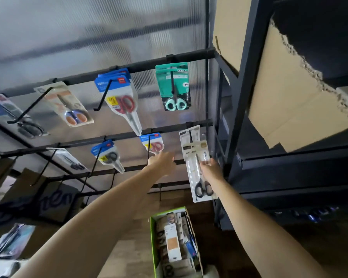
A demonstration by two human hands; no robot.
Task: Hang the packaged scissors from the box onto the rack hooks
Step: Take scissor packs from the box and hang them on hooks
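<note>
Right hand [210,170] pinches a black-handled scissors pack [199,169] held upright, long axis vertical; its hanging hole sits above the fingers, just below the hook [190,135]. Left hand [163,162], fingers relaxed, reaches beside it, nearer the red pack [154,146]

Two hands: left hand [162,161], right hand [211,169]. One green box [153,233] below fingers. One white scissors pack [199,171] pinched; one teal pack [173,85] above fingertips.

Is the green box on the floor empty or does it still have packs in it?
Not empty. The green box is open at the top, and several packaged scissors lie inside it.
</note>
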